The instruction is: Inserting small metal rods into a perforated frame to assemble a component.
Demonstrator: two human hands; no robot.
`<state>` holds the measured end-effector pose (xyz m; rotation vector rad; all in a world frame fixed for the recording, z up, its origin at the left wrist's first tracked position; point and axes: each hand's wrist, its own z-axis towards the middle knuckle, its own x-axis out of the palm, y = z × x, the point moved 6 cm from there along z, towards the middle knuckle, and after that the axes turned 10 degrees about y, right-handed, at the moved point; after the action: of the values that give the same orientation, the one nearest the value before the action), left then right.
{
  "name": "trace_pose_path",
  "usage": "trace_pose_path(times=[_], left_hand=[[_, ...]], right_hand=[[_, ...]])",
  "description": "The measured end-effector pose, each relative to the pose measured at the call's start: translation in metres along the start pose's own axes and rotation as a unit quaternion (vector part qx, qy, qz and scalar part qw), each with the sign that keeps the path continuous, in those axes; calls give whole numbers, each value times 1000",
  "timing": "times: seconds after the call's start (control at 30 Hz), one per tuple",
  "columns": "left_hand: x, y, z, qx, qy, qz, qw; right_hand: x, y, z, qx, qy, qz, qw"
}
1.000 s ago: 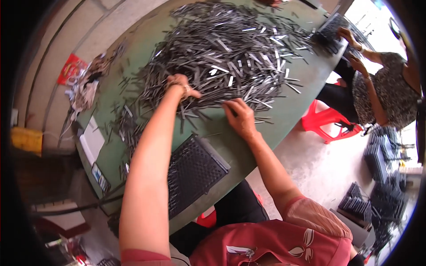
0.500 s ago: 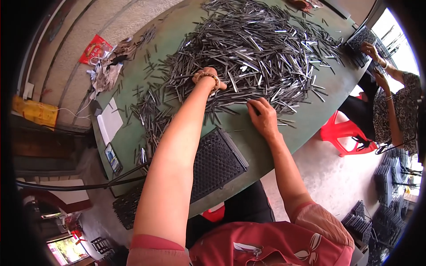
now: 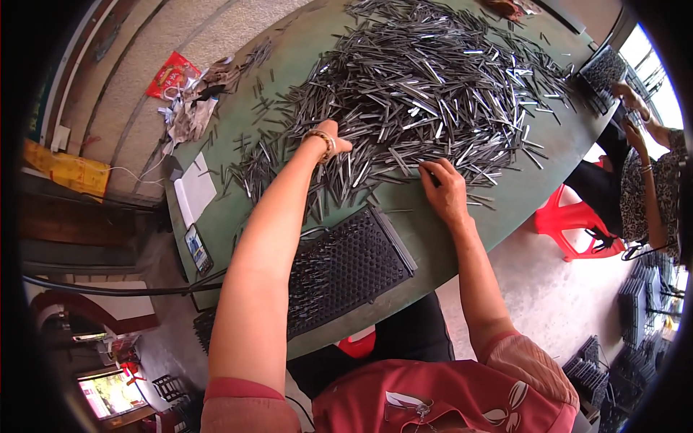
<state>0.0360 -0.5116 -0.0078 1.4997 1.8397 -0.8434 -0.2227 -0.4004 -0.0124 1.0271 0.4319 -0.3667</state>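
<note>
A large heap of thin dark strips [image 3: 426,72] is spread over the green table. At the heap's near left part, my left hand [image 3: 332,136], with a beaded bracelet at the wrist, reaches in among the strips; its thumb stands out to the side and the other fingers are mostly hidden. My right hand [image 3: 445,189] is at the heap's near edge, its fingers curled toward the thumb around something dark and too small to name. Between my forearms lies a black tray [image 3: 361,267] with rows of holes; thin strips stand in its left part, which my left arm partly covers.
On the table's left are a phone [image 3: 196,249], a white paper [image 3: 195,189] and crumpled cloth [image 3: 193,119] by a red packet [image 3: 173,74]. A person [image 3: 653,180] works at another black tray [image 3: 603,76] on the right, near a red stool [image 3: 570,224]. Stacked trays [image 3: 639,310] stand beyond.
My left hand has drawn nearer along the heap's left side, dragging strips toward the tray. The whole view has shifted slightly; my right hand keeps its place at the heap's edge.
</note>
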Motion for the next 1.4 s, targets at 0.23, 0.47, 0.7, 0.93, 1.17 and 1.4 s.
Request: trace_pose_path(times=[0.23, 0.47, 0.7, 0.93, 1.17, 1.4], left_hand=[[-6, 113, 2, -18, -1, -273, 962], [31, 108, 27, 35, 19, -736, 676], [40, 88, 34, 76, -11, -815, 575], [21, 63, 22, 127, -352, -647, 664], [13, 20, 13, 156, -418, -616, 649], [2, 15, 23, 252, -314, -755, 518]], right_hand=[[2, -1, 0, 19, 20, 17, 999], [-2, -1, -1, 15, 24, -8, 1000], [0, 0, 1, 11, 28, -4, 1000], [4, 5, 5, 7, 37, 6, 999], [1, 1, 5, 16, 45, 3, 999], [1, -2, 2, 17, 46, 12, 999]])
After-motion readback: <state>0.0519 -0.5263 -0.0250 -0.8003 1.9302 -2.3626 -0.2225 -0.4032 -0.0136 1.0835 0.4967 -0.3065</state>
